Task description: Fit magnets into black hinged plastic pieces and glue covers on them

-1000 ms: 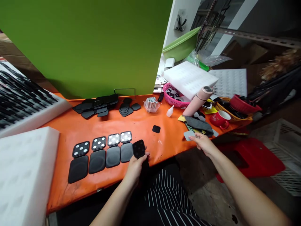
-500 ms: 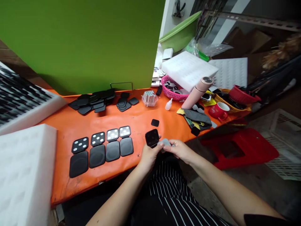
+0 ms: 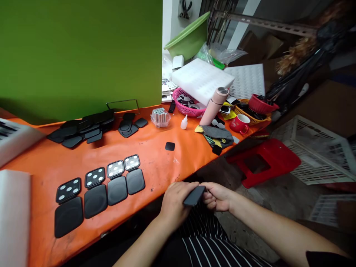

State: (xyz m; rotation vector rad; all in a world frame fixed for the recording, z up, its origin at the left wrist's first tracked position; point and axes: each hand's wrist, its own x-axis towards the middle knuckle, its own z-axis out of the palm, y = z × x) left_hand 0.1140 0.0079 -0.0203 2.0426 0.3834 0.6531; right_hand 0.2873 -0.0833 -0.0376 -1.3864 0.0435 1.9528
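Note:
Both hands meet just off the front edge of the orange table (image 3: 155, 148), over my lap. My left hand (image 3: 175, 202) and my right hand (image 3: 217, 196) together grip a flat black square case (image 3: 194, 195), folded shut and seen nearly edge-on. Left of my hands, several opened black cases (image 3: 100, 185) lie in a row on the table, their upper halves showing white dots. A small black square pad (image 3: 170, 146) lies alone further back.
A pile of black case parts (image 3: 83, 128) sits before the green board (image 3: 80, 55). A clear cup of metal pieces (image 3: 160, 117), a small dropper bottle (image 3: 184, 122), a pink basket (image 3: 185, 104), a pink flask (image 3: 214, 105) and a red mug (image 3: 239, 124) crowd the right end. White foam blocks (image 3: 13, 207) lie at left; a red stool (image 3: 264, 161) stands on the floor.
My hands dropped from the table edge toward my lap, and the black case, held open and upright before, is now folded flat between both hands. The view swung right.

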